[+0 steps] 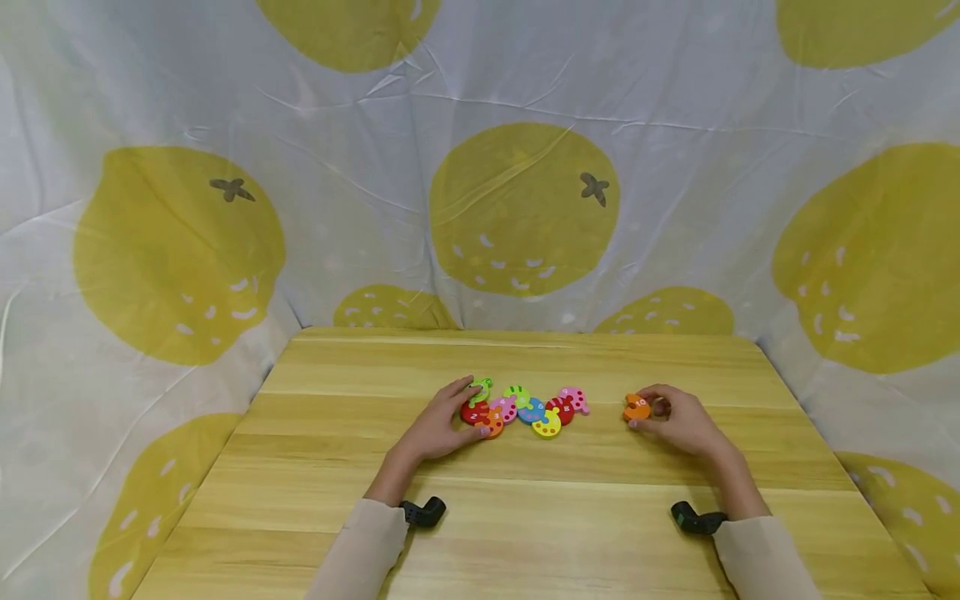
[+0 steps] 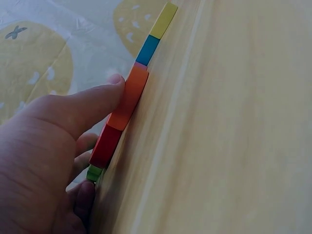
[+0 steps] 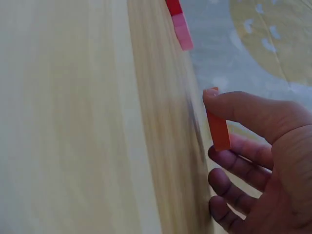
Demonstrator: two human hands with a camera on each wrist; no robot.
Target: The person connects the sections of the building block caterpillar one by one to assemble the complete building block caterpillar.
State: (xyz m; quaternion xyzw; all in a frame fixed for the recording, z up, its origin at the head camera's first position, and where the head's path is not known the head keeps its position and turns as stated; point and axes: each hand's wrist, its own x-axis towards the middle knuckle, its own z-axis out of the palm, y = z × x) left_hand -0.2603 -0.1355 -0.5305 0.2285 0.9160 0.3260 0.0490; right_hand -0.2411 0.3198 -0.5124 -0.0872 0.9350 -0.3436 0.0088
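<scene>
A joined row of numbered, coloured puzzle pieces (image 1: 532, 409) zigzags across the table, from a green piece (image 1: 480, 390) on the left to a pink one (image 1: 573, 398) on the right. My left hand (image 1: 438, 427) holds the row's left end. Its thumb presses an orange piece's edge (image 2: 130, 97), while other fingers reach the green end. Off to the right, my right hand (image 1: 688, 423) pinches a separate orange puzzle piece (image 1: 637, 407) marked 10. In the right wrist view, that orange piece (image 3: 218, 124) is between thumb and fingers, apart from the row's pink end (image 3: 182, 31).
The wooden table (image 1: 570, 533) runs out on all sides of the pieces. Behind it hangs a pale cloth (image 1: 675, 225) printed with big yellow fruit. Black wrist devices (image 1: 426, 512) sit at both sleeves.
</scene>
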